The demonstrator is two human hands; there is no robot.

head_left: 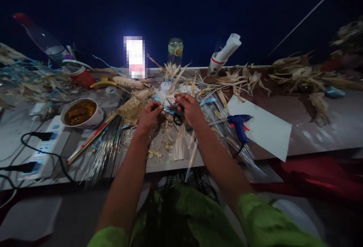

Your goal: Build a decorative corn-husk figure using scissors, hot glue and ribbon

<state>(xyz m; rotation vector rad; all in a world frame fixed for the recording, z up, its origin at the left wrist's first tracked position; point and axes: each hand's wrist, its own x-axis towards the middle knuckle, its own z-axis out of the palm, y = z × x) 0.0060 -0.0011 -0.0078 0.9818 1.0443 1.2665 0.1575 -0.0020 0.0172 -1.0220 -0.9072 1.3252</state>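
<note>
My left hand [150,116] is closed in a pinch in the middle of the table, its fingertips at a thin pale piece too small to make out. Across from it, my right hand [190,111] has thumb and finger pinched together. A pair of scissors [177,118] with black handles sits against the right palm, its metal blades pointing toward the left hand. The lower fingers of that hand are partly hidden. Just beyond both hands stands a bunch of dry corn husks [171,73], spread upward from a small white base [165,87].
A blue glue gun [240,126] rests on clear plastic strips and white paper [263,129] at right. Left are a bowl of brown liquid [95,120], thin wires [106,156], a corn cob [129,83] and a power strip [52,148]. A bottle [175,52] stands behind.
</note>
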